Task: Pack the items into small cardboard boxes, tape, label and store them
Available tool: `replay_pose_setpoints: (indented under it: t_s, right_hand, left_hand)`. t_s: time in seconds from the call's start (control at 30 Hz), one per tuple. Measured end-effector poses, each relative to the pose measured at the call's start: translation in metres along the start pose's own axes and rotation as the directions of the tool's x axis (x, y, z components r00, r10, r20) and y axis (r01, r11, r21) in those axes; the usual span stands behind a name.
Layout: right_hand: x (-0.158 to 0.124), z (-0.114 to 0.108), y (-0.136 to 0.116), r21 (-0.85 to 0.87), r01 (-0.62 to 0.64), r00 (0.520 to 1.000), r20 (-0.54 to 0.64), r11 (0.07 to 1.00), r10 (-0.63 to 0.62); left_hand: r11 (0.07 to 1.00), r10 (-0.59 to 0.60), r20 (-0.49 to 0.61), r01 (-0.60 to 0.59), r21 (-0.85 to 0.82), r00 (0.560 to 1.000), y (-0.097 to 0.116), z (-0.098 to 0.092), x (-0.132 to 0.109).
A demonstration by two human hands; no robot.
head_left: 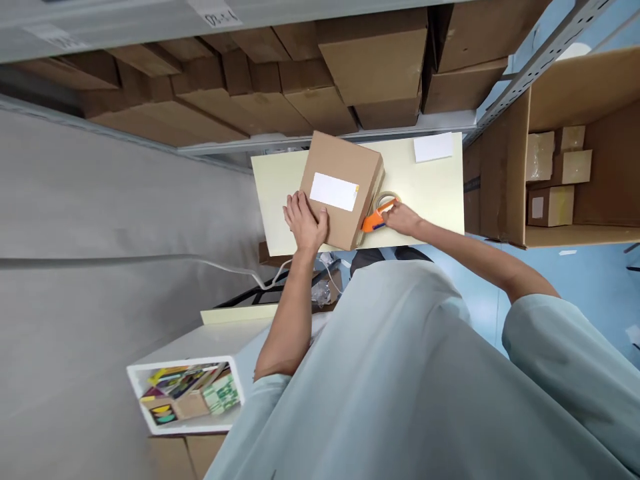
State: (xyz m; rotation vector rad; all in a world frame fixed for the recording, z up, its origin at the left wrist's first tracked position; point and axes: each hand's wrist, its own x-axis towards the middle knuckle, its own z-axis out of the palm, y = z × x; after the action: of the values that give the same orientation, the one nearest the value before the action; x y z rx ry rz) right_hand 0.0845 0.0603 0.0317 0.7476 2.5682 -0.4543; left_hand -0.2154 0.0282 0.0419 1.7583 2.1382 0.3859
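A brown cardboard box [333,160] sits turned at an angle on the pale yellow table [420,193]. On its top face is a white label [334,192]. My left hand [306,223] lies spread on the box's near left corner, its fingers apart and the thumb just below the label. In my right hand [400,219] is an orange tape dispenser [374,220] with a roll of tape on it. The dispenser's front end meets the lower right side of the box. My fingers are wrapped round its handle.
A stack of white paper [433,147] lies at the table's back right. Behind, a metal shelf holds several cardboard boxes [375,60]. To the right stands a large open carton [607,160] with smaller boxes inside. A white cubby [185,427] and a grey cable [210,263] are at left.
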Motion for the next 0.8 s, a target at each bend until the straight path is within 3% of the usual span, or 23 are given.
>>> replay_pose_setpoints:
  t_s: [0.17, 0.3, 0.47, 0.6, 0.7, 0.8]
  right_hand:
    - [0.007, 0.008, -0.077, 0.171, -0.045, 0.999, 0.013, 0.984, 0.043]
    - [0.008, 0.016, -0.098, 0.229, -0.091, 0.996, -0.005, 0.969, 0.094]
    - [-0.022, 0.038, -0.083, 0.232, -0.117, 0.991, -0.039, 0.966, 0.129]
    - [-0.075, 0.062, -0.067, 0.292, -0.093, 0.994, -0.030, 0.952, 0.107]
    - [-0.130, 0.075, -0.035, 0.298, -0.200, 0.980, 0.055, 0.933, 0.193]
    - [-0.175, 0.076, 0.016, 0.196, -0.395, 0.917, 0.138, 0.898, 0.373]
  left_hand:
    - [0.999, -0.023, 0.008, 0.023, -0.046, 1.000, 0.015, 0.011, 0.025]
    - [0.998, -0.048, -0.060, 0.046, -0.034, 0.997, 0.032, 0.027, 0.025]
    - [1.000, -0.005, -0.035, 0.005, -0.012, 0.999, 0.032, 0.028, 0.019]
    - [0.999, -0.016, -0.021, 0.015, -0.043, 1.000, 0.031, 0.025, 0.019]
    - [0.998, -0.018, -0.014, 0.017, -0.056, 1.000, 0.034, 0.024, 0.018]
    - [0.999, -0.021, -0.024, 0.020, -0.046, 0.999, 0.036, 0.024, 0.018]
